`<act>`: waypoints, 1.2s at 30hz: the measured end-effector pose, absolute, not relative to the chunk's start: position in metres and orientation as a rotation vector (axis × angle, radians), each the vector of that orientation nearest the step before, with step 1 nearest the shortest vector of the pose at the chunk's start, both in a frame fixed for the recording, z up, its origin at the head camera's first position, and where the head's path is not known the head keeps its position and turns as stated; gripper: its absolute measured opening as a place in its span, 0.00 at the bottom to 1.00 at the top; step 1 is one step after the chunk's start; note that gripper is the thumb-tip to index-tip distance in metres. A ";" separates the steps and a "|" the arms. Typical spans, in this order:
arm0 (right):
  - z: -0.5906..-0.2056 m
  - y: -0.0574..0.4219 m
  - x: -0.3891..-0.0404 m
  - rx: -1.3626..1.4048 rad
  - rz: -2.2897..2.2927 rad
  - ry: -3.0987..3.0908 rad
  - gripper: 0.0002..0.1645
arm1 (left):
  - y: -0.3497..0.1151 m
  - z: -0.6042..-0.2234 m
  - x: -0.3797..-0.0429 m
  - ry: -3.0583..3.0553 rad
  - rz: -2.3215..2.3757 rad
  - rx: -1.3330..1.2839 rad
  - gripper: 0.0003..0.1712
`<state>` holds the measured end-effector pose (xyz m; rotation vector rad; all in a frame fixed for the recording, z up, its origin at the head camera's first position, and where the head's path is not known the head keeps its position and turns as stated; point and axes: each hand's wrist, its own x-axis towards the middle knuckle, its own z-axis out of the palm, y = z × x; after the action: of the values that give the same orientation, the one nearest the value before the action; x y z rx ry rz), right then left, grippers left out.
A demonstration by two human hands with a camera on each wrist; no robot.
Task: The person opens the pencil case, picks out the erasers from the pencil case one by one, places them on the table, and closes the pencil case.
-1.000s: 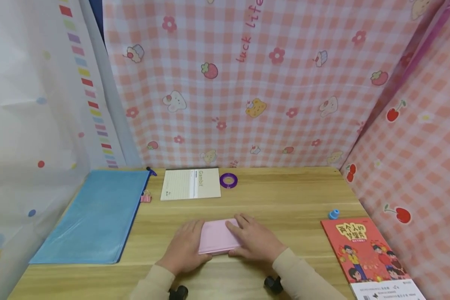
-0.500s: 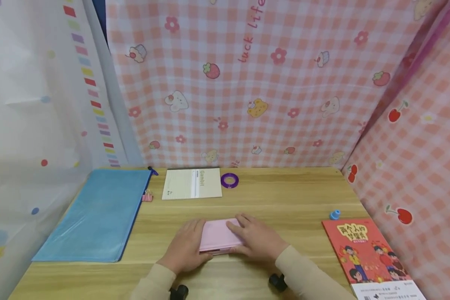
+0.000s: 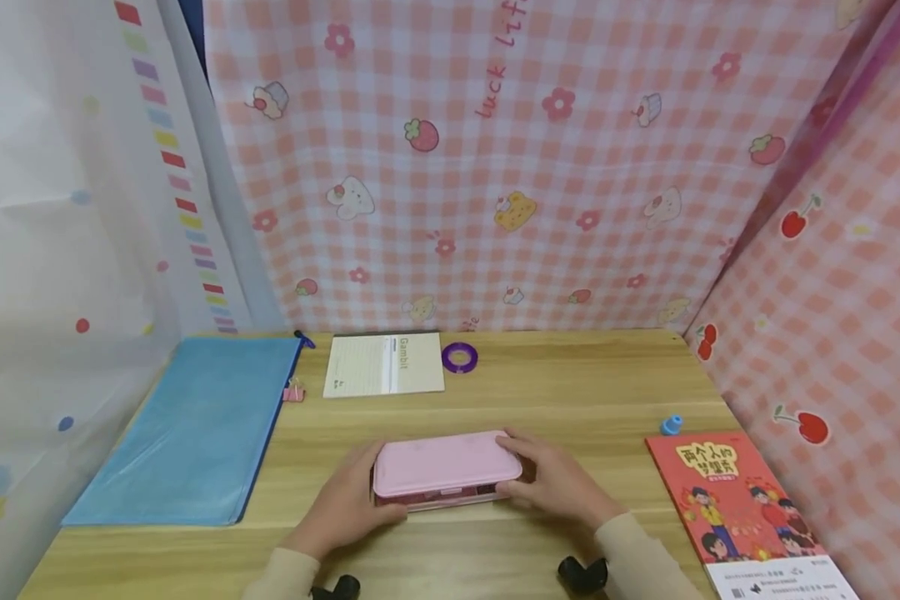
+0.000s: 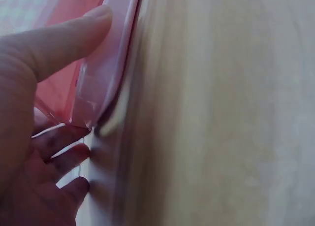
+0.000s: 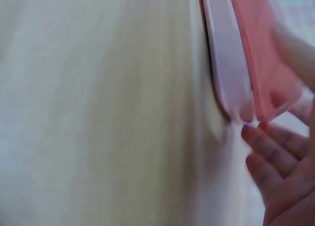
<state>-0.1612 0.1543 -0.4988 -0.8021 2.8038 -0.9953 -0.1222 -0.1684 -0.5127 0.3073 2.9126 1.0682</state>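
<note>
A pink pencil case [image 3: 447, 463] lies on the wooden table in front of the person, with a smooth lid and a see-through reddish lower body. At its left end my left hand [image 3: 348, 502] grips it, the thumb along the front side and the other fingers round the far side. My right hand [image 3: 558, 482] holds the opposite end, thumb at the front and fingers at the far corner. The left wrist view has the thumb [image 4: 74, 38] against the case's side. In the right wrist view, several fingers [image 5: 275, 152] curve beside the case's end.
A blue zip folder [image 3: 187, 429] lies on the left, with a pink binder clip [image 3: 294, 392] by its edge. Towards the back are a notebook [image 3: 382, 364] and a purple tape roll [image 3: 460, 357]. On the right are a red book [image 3: 742, 500] and a small blue object [image 3: 671, 425].
My hands have moved apart to the ends of the pencil case. Its lid and front side, largely covered by the hands before, now show at full width.
</note>
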 end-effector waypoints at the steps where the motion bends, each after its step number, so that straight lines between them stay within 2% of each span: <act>1: -0.500 0.157 -0.162 -0.759 -1.091 2.784 0.42 | -0.170 -0.512 -0.122 2.881 1.122 0.289 0.63; 10: -0.516 0.141 -0.174 -0.315 -1.806 2.585 0.21 | -0.178 -0.515 -0.118 2.788 1.260 0.180 0.71; 15: -0.519 0.124 -0.185 -0.073 -1.960 2.473 0.26 | -0.185 -0.519 -0.115 2.757 1.272 0.124 0.75; 23: -0.521 0.101 -0.202 0.067 -1.945 2.529 0.14 | -0.197 -0.518 -0.113 2.730 1.332 0.102 0.77; 36: -0.525 0.090 -0.214 0.193 -1.845 2.586 0.14 | -0.203 -0.520 -0.111 2.748 1.390 0.137 0.74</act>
<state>-0.2137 0.0897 -0.5253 0.1928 2.5865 -1.8447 -0.1106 -0.2025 -0.5204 0.1371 2.7477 1.3899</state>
